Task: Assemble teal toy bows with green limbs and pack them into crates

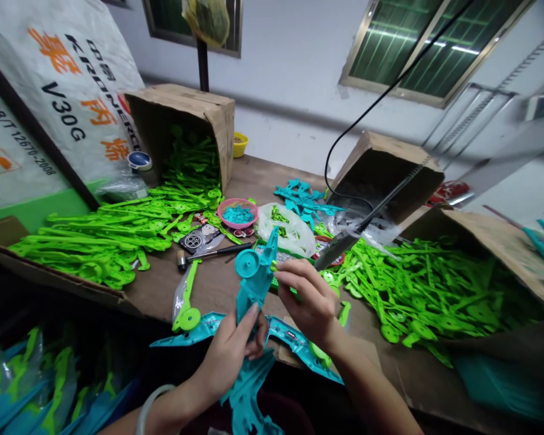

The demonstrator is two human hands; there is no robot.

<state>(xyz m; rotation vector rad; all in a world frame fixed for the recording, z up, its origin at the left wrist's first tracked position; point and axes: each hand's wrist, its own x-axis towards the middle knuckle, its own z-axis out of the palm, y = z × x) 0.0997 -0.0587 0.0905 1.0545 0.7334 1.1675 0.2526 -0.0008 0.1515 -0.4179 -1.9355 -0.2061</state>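
Observation:
My left hand (226, 359) is wrapped round the lower part of a teal plastic part (254, 284) with a round disc on its side, held tilted upward above the table. Beside its upper end, my right hand (307, 296) pinches a small green plastic piece (274, 266) between thumb and fingers, against or very near the part's edge; contact is unclear. Below the hands lies a curved teal bow-shaped piece (294, 341), with a green arm (189, 296) bearing a disc at its left. Another teal part (251, 393) sits lower, nearest my body.
Green parts spill from cardboard boxes at left (224, 133) and right (494, 248). A powered screwdriver (340, 248) hangs right of my hands. A hammer (213, 254), a pink bowl (219, 212) of teal pieces and a plastic bag (294, 238) of green pieces lie beyond.

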